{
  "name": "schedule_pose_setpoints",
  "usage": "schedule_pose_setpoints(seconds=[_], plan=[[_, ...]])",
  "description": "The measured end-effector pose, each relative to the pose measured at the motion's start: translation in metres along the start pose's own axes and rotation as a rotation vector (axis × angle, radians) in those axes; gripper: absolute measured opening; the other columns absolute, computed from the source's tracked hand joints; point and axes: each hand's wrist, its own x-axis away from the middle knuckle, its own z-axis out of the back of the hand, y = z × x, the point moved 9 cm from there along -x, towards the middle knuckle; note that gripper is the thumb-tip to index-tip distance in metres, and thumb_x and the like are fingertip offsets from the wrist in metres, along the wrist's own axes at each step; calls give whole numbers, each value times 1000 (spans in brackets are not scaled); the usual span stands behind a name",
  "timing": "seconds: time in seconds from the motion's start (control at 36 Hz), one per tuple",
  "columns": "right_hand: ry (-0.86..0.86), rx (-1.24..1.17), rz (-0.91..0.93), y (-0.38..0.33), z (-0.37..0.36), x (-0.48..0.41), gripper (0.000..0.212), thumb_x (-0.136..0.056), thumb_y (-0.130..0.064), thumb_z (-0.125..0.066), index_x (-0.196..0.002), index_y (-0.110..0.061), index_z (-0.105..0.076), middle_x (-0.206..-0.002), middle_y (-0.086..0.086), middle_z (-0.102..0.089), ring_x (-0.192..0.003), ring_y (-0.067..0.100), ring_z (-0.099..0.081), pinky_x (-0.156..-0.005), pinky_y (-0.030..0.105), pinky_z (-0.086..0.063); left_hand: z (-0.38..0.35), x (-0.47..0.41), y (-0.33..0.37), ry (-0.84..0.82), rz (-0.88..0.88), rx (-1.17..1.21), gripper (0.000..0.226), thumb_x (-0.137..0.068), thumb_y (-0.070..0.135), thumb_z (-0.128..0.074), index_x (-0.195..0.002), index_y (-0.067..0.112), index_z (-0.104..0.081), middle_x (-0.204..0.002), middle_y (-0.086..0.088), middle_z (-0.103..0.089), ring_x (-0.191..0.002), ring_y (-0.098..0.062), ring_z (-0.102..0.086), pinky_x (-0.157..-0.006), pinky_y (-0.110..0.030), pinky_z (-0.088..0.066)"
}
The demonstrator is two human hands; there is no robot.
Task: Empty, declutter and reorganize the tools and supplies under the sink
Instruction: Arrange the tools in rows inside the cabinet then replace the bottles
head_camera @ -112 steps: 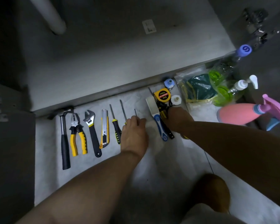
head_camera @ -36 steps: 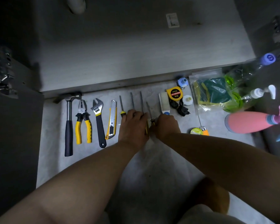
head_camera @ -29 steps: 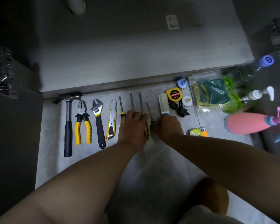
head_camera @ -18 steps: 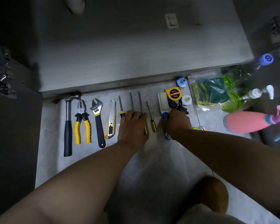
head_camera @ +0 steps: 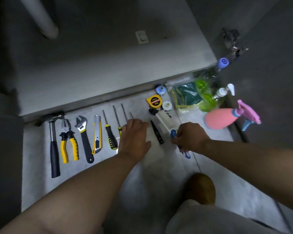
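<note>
Head view, floor (head_camera: pixel 37 174) before the cabinet. From far left, side by side: hammer (head_camera: pixel 55 147), pliers (head_camera: pixel 68 142), adjustable wrench (head_camera: pixel 85 139), utility knife (head_camera: pixel 97 134), black-and-yellow screwdriver (head_camera: pixel 110 135). Next, left hand (head_camera: pixel 134 137), fingers straight and flat, resting on the handles of three more screwdrivers (head_camera: pixel 124 113), shafts poking out beyond. Just right, slim black tool (head_camera: pixel 156 132), tape measure (head_camera: pixel 154 101) farther back. Then right hand (head_camera: pixel 189 137), fingers curled round the blue handle of a white-headed brush (head_camera: pixel 166 121). Far right, pink spray bottle (head_camera: pixel 222 118) on its side.
</note>
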Motion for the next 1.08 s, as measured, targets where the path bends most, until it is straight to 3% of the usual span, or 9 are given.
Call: schedule_pose_setpoints(seconds=[0.19, 0.31, 0.47, 0.61, 0.72, 0.81, 0.86, 0.97, 1.08], plan=[[167, 31, -192, 104, 9, 36, 21, -76, -35, -66, -74, -14, -66, -53, -5, -69, -63, 7, -66, -56, 26, -47, -20, 5, 64, -144, -77, 49, 53, -86, 36, -66, -136, 25, -55, -134, 0, -47, -128, -24, -38, -101, -36, -35], [204, 38, -304, 155, 3, 42, 28, -77, -41, -71, -86, -16, -62, -82, 6, -73, -83, 23, -69, -75, 33, -57, -39, 10, 78, -288, -84, 69, 55, -92, 31, -60, -146, 23, -48, -139, -3, -42, -128, -26, -42, -104, -40, -40], [233, 94, -377, 190, -10, 26, 36, -83, -43, -68, -102, -14, -61, -98, 10, -66, -91, 29, -66, -69, 31, -50, -56, 9, 83, -400, -81, 32, 67, -93, 19, -56, -157, 24, -33, -153, -4, -34, -136, -27, -39, -109, -39, -41], [346, 50, -417, 194, -19, 15, 22, -95, -26, -56, -110, -10, -52, -110, 16, -66, -100, 37, -64, -69, 37, -43, -58, -2, 87, -347, -59, 34, 73, -91, 12, -55, -157, 27, -28, -153, -2, -32, -137, -26, -35, -107, -41, -40], [484, -54, -259, 156, -25, 12, 22, -98, -37, -49, -106, -16, -51, -101, 14, -68, -91, 40, -66, -70, 40, -46, -63, -11, 84, -307, -12, 105, 73, -91, 7, -54, -156, 26, -29, -153, -3, -29, -140, -27, -28, -108, -45, -41], [422, -181, -76, 119, -36, 3, 17, -91, -29, -58, -102, -17, -50, -106, 11, -63, -94, 39, -63, -75, 40, -51, -69, -14, 83, -309, 1, 187, 73, -89, 0, -54, -154, 24, -34, -147, -7, -33, -136, -28, -31, -108, -44, -44], [394, -189, 19, 101, -37, -5, 28, -87, -24, -63, -111, -14, -51, -114, 12, -55, -98, 38, -59, -77, 42, -51, -70, -16, 83, -288, -1, 210, 71, -88, -3, -54, -153, 22, -37, -141, -8, -37, -131, -28, -35, -106, -40, -45], [372, -170, 20, 91, -36, -20, 45, -90, -25, -67, -128, -14, -45, -127, 13, -46, -104, 35, -58, -83, 44, -53, -72, -17, 84, -261, -12, 219, 71, -87, -5, -57, -151, 18, -38, -137, -11, -40, -127, -29, -38, -104, -38, -46], [378, -187, -31, 94, -32, -34, 38, -94, -25, -64, -124, -7, -48, -130, 17, -45, -106, 38, -59, -88, 46, -51, -74, -17, 89, -266, -8, 250, 71, -89, -2, -58, -153, 18, -34, -139, -11, -42, -130, -28, -41, -108, -39, -43]])
